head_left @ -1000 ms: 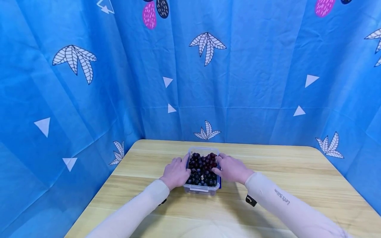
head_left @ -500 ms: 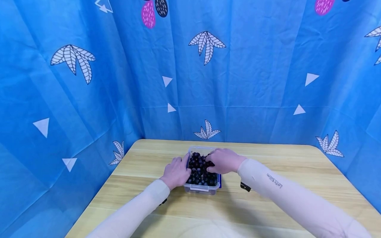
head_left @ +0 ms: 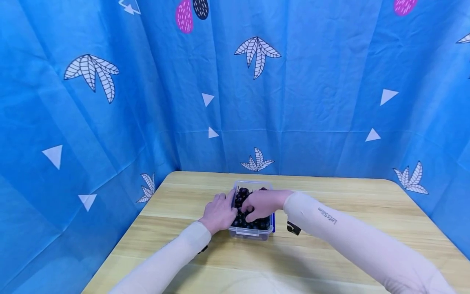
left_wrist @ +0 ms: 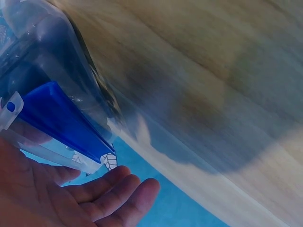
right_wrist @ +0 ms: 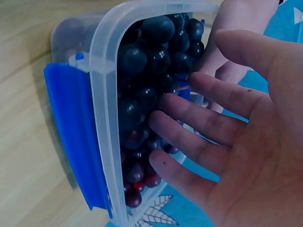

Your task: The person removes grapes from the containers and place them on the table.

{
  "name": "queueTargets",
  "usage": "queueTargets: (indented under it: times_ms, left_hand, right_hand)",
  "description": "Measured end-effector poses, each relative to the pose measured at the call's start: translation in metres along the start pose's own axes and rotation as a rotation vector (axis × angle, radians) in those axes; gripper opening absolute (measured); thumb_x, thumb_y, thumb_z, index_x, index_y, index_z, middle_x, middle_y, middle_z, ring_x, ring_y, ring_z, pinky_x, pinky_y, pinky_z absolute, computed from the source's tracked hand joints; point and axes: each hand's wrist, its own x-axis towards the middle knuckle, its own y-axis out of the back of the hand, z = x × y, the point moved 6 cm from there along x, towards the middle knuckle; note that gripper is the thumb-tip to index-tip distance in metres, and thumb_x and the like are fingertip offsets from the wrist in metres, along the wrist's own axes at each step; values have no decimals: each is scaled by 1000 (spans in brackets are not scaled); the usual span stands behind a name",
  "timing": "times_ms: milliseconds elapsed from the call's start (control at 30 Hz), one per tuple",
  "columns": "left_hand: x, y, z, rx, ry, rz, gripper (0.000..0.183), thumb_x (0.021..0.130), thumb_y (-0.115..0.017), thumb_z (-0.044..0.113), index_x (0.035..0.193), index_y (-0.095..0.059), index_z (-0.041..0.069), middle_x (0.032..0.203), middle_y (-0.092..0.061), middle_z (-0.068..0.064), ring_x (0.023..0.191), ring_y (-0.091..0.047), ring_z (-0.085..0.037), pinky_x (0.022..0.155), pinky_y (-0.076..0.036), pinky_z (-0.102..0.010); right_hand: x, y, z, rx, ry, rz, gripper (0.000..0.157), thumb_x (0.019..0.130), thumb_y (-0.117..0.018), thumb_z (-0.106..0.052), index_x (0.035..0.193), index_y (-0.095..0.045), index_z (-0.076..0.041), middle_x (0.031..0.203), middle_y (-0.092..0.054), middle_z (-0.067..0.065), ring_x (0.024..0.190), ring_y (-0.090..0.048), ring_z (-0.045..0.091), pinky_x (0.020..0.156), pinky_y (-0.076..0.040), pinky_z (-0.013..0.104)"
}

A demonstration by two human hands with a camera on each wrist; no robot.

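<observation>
Dark purple round grapes (right_wrist: 147, 97) lie in a clear blue-clipped plastic box (head_left: 253, 232) near the wooden table's (head_left: 198, 188) far edge. The right hand (head_left: 261, 204), fingers spread, has shifted inward from rim to grapes, now its work; the left hand (head_left: 218, 212), fingers loose, touches the box.

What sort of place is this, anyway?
Probably a curtained-off tabletop booth: blue patterned curtains hang behind and beside a wood-grain table, where a clear container of dark grapes stands.

Grapes (right_wrist: 157, 29) in a container (head_left: 249, 232) — on the table (head_left: 341, 194), curtain (head_left: 319, 102) behind.
</observation>
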Motion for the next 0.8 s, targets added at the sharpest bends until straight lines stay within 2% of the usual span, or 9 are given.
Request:
queueTargets:
  times_ms: [200,300,433,567,800]
  left_hand:
    - [0,-2,0,8,1,-6,65,88,-46,35,148,-22,21,114,-52,-12,102,-49,-24,63,-48,-42]
    - [-1,-1,1,4,-1,-5,65,89,-46,35,148,-23,21,115,-52,-13,103,-49,-25,65,-48,-43]
    - [-1,1,2,-3,-7,1,65,88,-46,33,148,-23,20,114,-52,-14,103,-49,-25,65,-49,-44]
    - [-2,1,2,-3,-8,2,67,88,-46,32,148,-21,20,113,-53,-14,102,-49,-25,62,-48,-43]
    - [-2,1,1,3,-7,17,67,87,-46,32,148,-21,21,112,-54,-13,102,-50,-25,63,-49,-44]
  right_hand:
    - [4,-3,0,4,-61,-45,43,84,-62,-43,121,-60,-22,105,-65,-6,91,-59,4,84,-49,30]
    - [6,-6,1,-7,-100,-77,47,82,-61,-48,122,-58,-23,108,-63,-7,93,-58,6,85,-48,32]
    - [9,-11,2,-17,-145,-113,56,81,-59,-55,126,-55,-22,118,-59,-7,105,-55,8,93,-45,34]
    - [11,-13,-1,-24,-152,-114,64,80,-57,-59,129,-53,-19,126,-57,-6,113,-53,11,97,-42,34]
    - [14,-14,-6,-24,-137,-101,75,77,-55,-67,134,-50,-17,129,-55,-5,114,-53,12,97,-42,32]
